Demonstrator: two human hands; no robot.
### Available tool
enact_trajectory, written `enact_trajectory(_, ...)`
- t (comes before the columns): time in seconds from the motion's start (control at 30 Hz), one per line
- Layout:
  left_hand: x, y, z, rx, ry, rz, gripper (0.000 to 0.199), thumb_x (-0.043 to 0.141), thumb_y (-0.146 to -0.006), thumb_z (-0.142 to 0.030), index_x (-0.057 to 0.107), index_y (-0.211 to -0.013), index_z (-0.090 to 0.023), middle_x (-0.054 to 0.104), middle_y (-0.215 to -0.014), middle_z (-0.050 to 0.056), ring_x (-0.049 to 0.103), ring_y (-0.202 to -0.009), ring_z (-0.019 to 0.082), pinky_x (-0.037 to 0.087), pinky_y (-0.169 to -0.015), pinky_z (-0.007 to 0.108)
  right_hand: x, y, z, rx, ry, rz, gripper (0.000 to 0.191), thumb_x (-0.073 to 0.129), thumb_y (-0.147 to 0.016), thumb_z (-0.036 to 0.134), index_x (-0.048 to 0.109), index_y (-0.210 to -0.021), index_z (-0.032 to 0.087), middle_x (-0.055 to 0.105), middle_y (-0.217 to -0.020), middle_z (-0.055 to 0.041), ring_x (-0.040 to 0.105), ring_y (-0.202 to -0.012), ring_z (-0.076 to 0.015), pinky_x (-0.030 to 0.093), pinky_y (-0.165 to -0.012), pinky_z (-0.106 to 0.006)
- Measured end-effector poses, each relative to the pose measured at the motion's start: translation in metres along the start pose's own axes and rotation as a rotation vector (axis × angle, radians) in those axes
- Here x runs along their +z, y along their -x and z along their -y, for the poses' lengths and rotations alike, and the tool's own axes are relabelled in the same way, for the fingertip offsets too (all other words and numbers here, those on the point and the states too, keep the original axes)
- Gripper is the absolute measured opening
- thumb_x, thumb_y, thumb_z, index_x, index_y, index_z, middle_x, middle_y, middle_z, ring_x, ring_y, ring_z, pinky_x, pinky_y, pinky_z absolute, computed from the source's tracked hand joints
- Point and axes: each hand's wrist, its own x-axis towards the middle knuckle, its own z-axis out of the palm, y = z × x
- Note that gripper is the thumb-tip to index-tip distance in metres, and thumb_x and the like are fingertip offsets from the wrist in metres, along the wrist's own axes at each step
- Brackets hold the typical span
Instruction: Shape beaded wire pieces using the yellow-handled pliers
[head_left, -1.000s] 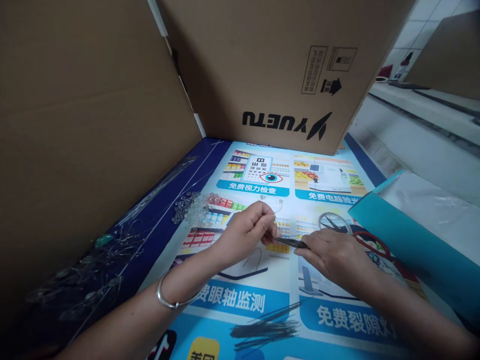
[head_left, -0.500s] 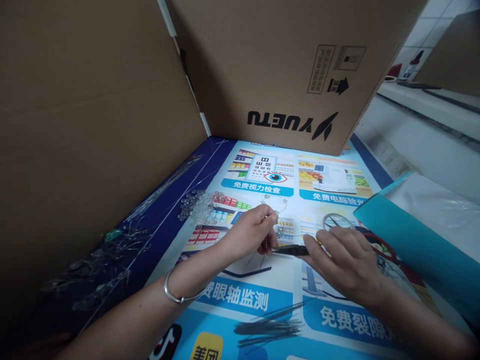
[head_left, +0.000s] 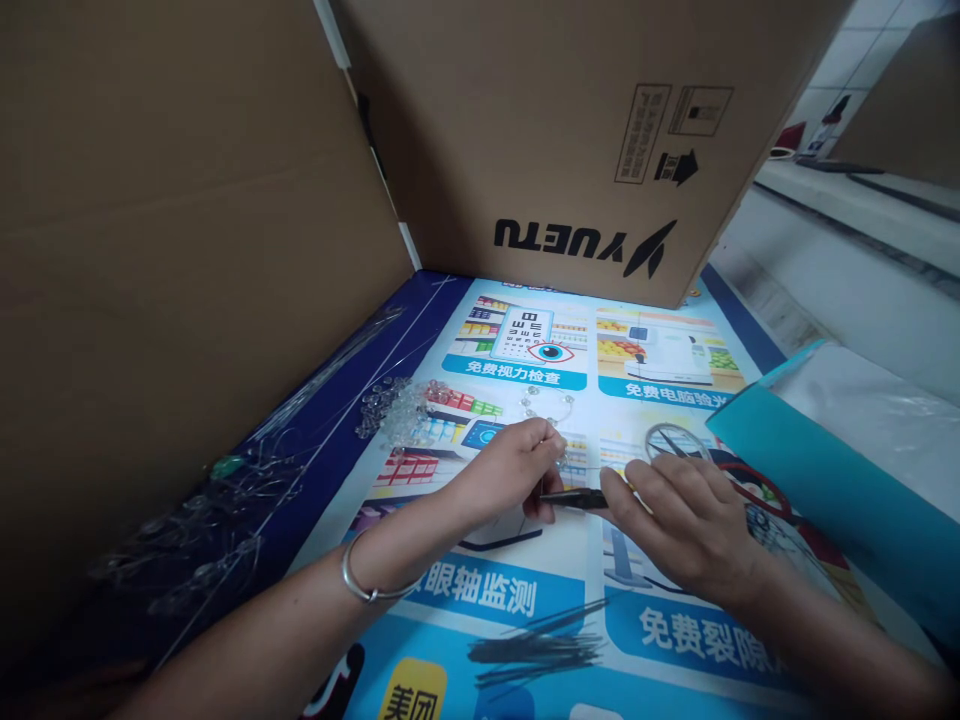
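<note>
My left hand (head_left: pixel 525 465), with a silver bangle (head_left: pixel 352 570) at the wrist, is pinched on thin wire with clear beads (head_left: pixel 561 455) by the fingertips. My right hand (head_left: pixel 682 510) is wrapped round dark pliers (head_left: pixel 574 499), whose tip reaches the left fingers. A fine wire runs between the two hands. Beyond the left hand lies a curved string of clear beads (head_left: pixel 568 402). To its left is a pile of loose clear beads (head_left: pixel 401 410). Dark wire pieces (head_left: pixel 536 645) lie on the printed sheet nearer to me.
Cardboard panels (head_left: pixel 585 130) stand at the left and back. Beaded wire strands (head_left: pixel 202 540) lie along the left. A roll of wire or tape (head_left: pixel 675 440) and red-handled scissors (head_left: pixel 761 490) are beside my right hand. A teal box (head_left: pixel 832 480) stands at the right.
My left hand has shifted slightly right, and the right hand with the pliers slightly left. The wires that hung below the left fingers no longer show clearly.
</note>
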Motion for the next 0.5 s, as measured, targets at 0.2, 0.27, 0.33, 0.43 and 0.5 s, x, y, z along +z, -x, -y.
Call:
enact_trajectory(0.2, 0.0002, -0.0012, 0.0041, 0.024, 0.033, 0.020, 0.023, 0.039, -0.085, -0.039, 0.041, -0.076, -0.018, 0.056, -0.059, -0.002, 0.053, -0.036, 0.008, 0.039, -0.034, 0.018, 0.0008, -0.0007, -0.0008, 0.002, -0.006, 0.003, 0.019, 0.058, -0.079, 0.024, 0.061, -0.097, 0.019, 0.063, -0.088, -0.0047, 0.050, -0.084, -0.0217, 0.035, -0.072, -0.037)
enact_trajectory(0.27, 0.0002, -0.0011, 0.0038, 0.025, 0.038, 0.019, 0.023, 0.039, -0.085, -0.039, 0.041, -0.076, -0.018, 0.056, -0.059, -0.002, 0.052, -0.036, 0.008, 0.039, -0.035, 0.018, 0.0008, -0.0005, -0.0008, 0.001, -0.007, 0.018, 0.020, 0.057, -0.079, 0.024, 0.060, -0.098, 0.019, 0.063, -0.088, -0.0045, 0.050, -0.084, -0.0215, 0.035, -0.072, -0.036)
enact_trajectory(0.33, -0.0001, -0.0007, 0.0023, 0.019, 0.031, 0.010, 0.023, 0.039, -0.085, -0.039, 0.041, -0.075, -0.018, 0.056, -0.059, -0.002, 0.053, -0.036, 0.008, 0.039, -0.035, 0.018, 0.0009, -0.0005, -0.0007, 0.004, -0.015, 0.033, 0.020, 0.057, -0.079, 0.024, 0.060, -0.098, 0.019, 0.063, -0.088, -0.0043, 0.050, -0.084, -0.0216, 0.034, -0.071, -0.036)
enact_trajectory(0.43, -0.0011, 0.0001, 0.0001, 0.013, 0.011, -0.008, 0.023, 0.039, -0.085, -0.039, 0.041, -0.075, -0.018, 0.057, -0.058, -0.002, 0.053, -0.036, 0.008, 0.040, -0.036, 0.018, 0.0007, -0.0014, -0.0005, 0.015, -0.045, 0.056, 0.019, 0.056, -0.080, 0.024, 0.060, -0.098, 0.018, 0.063, -0.087, -0.0048, 0.050, -0.084, -0.0212, 0.034, -0.070, -0.035)
enact_trajectory(0.5, -0.0020, 0.0003, 0.0001, 0.035, -0.001, -0.014, 0.024, 0.038, -0.086, -0.040, 0.041, -0.076, -0.018, 0.058, -0.058, -0.001, 0.054, -0.038, 0.009, 0.041, -0.037, 0.019, 0.0003, -0.0027, -0.0004, 0.025, -0.074, 0.074, 0.018, 0.056, -0.080, 0.024, 0.060, -0.097, 0.018, 0.062, -0.085, -0.0054, 0.050, -0.083, -0.0206, 0.033, -0.069, -0.034)
